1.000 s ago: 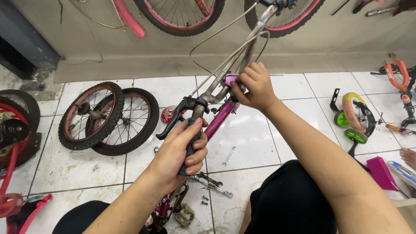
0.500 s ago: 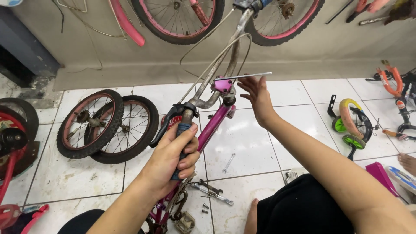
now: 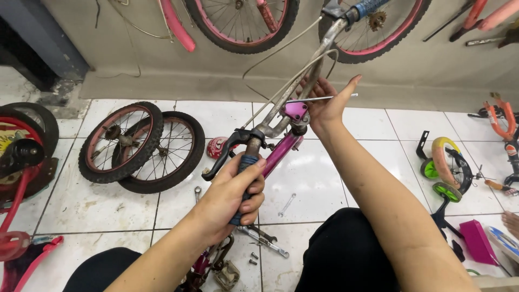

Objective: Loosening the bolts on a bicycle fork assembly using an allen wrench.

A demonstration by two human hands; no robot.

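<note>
I sit on a tiled floor with a small magenta bike frame (image 3: 281, 151) in front of me. My left hand (image 3: 232, 192) is closed around the dark handlebar grip (image 3: 248, 161), just behind the black brake lever (image 3: 221, 157). My right hand (image 3: 324, 108) is at the pink stem clamp (image 3: 295, 111), fingers and thumb stretched out. A thin metal rod (image 3: 346, 96), like a long hex key, sticks out sideways from the clamp and lies across that palm. Grey cables (image 3: 281, 51) run up along the silver handlebar (image 3: 319, 62).
Two loose spoked wheels (image 3: 116, 140) (image 3: 167, 154) lie on the tiles at left. Wrenches (image 3: 286, 204) (image 3: 265, 240) and a pedal (image 3: 226, 274) lie near my knees. A red bike (image 3: 16, 178) stands far left, a small yellow-green bike (image 3: 443, 162) at right, more wheels (image 3: 243, 21) by the wall.
My right hand, closed on the stem a second ago, has opened and now rests flat against the thin rod. The handlebar has tilted upward. My left hand has kept its hold on the grip.
</note>
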